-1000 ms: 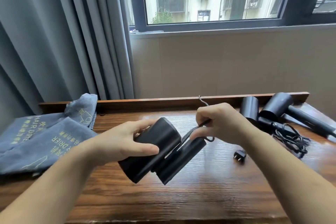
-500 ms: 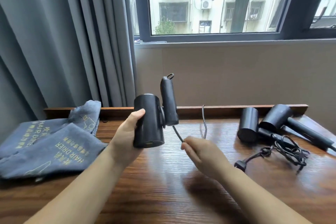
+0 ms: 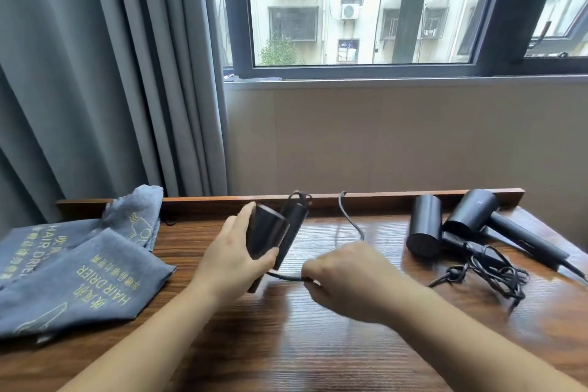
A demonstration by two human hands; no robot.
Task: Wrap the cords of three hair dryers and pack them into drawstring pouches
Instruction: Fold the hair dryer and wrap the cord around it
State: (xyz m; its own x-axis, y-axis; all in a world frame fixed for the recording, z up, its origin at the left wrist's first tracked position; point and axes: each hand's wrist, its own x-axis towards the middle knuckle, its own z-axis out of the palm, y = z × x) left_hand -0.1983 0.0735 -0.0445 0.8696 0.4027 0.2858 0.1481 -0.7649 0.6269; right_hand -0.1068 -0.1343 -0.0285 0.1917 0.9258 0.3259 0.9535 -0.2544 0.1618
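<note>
Your left hand (image 3: 234, 259) has its grip clamped round the folded hair dryer (image 3: 270, 234) above the tabletop (image 3: 286, 344); your right hand (image 3: 345, 277) pinches its cord (image 3: 351, 221).

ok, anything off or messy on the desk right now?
Only the cords of the two dryers lying at the right: they sit in a loose tangle on the table, still unwrapped. The pouches lie rumpled at the left. No damage or spill shows.
</note>
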